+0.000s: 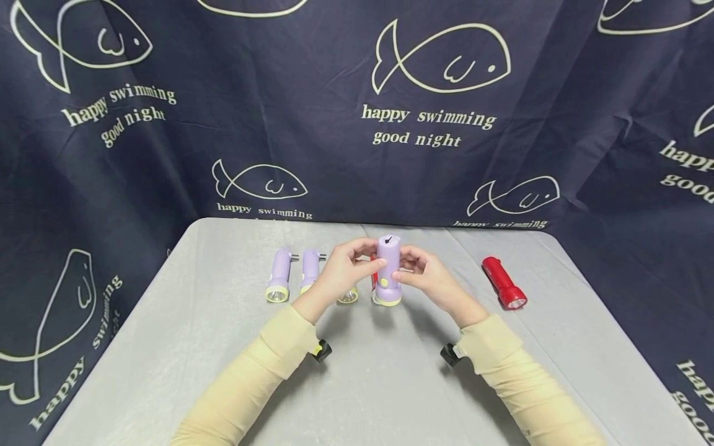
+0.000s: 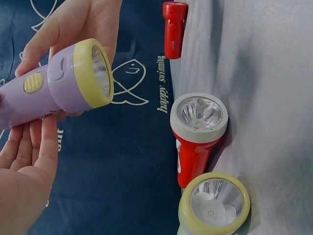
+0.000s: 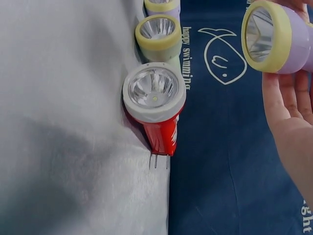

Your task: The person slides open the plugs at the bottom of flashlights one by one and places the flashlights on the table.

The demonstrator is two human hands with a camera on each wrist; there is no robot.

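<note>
Both hands hold a purple flashlight (image 1: pixel 388 263) with a yellow rim up over the table, lens end down. My left hand (image 1: pixel 344 266) grips it from the left, thumb across the front. From the other side my right hand (image 1: pixel 428 275) grips it, its thumb low on the barrel near the yellow switch (image 2: pixel 34 83). Behind it lies a red flashlight with a white rim (image 3: pixel 154 93), mostly hidden in the head view. The left hand hides most of a yellow-rimmed flashlight (image 1: pixel 348 296).
Two more purple flashlights, one at the far left (image 1: pixel 281 272) and one beside it (image 1: pixel 310 269), lie with plug prongs out. An all-red flashlight (image 1: pixel 504 284) lies to the right. The grey-covered table (image 1: pixel 379 384) meets a dark fish-print curtain (image 1: pixel 334 124).
</note>
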